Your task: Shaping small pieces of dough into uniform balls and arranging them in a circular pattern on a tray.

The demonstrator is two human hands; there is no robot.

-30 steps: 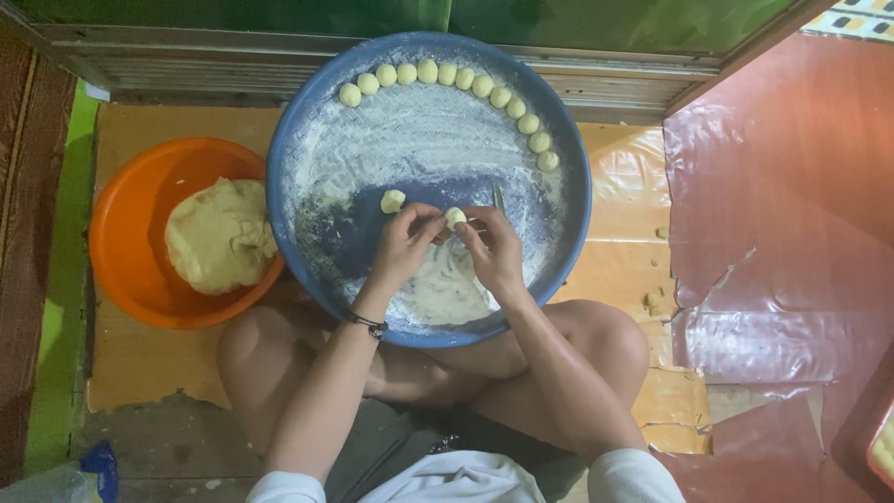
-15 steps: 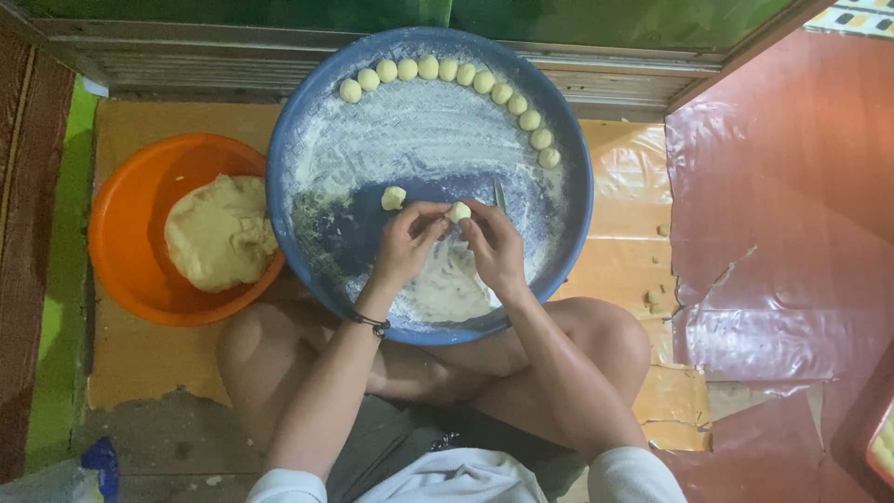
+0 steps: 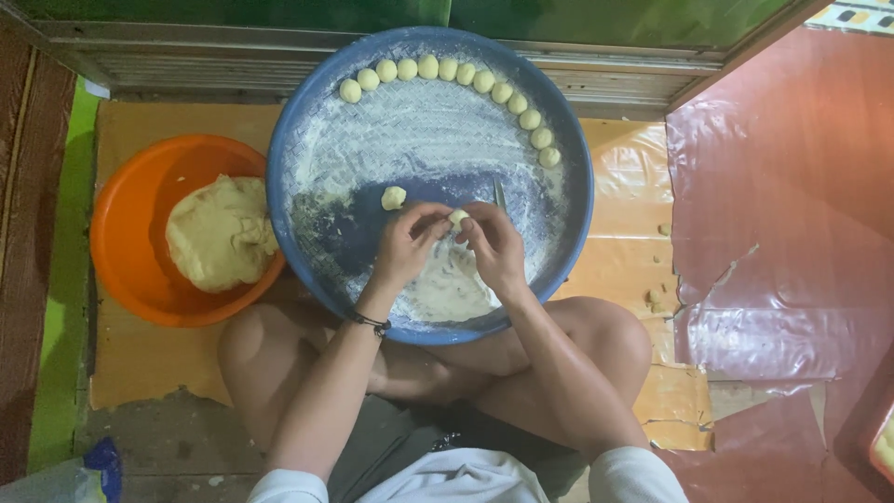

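I sit cross-legged with a big round blue tray (image 3: 284,149) dusted with flour in front of my knees. My left hand (image 3: 406,248) and my right hand (image 3: 495,246) meet over the tray's middle and pinch one small dough ball (image 3: 458,219) between their fingertips. A loose dough ball (image 3: 394,197) lies on the flour just left of my hands. Several finished dough balls (image 3: 454,70) line the tray's far rim in an arc. A flat patch of dough (image 3: 452,291) lies under my wrists.
An orange bowl (image 3: 126,200) holding a large lump of dough (image 3: 220,233) stands left of the tray. Brown cardboard (image 3: 149,359) covers the floor below; torn red sheeting (image 3: 792,205) lies to the right. A metal sill (image 3: 186,56) runs behind the tray.
Both hands stay over the tray's middle with the small dough ball between them; the fingers shift slightly around it. Nothing else moved.
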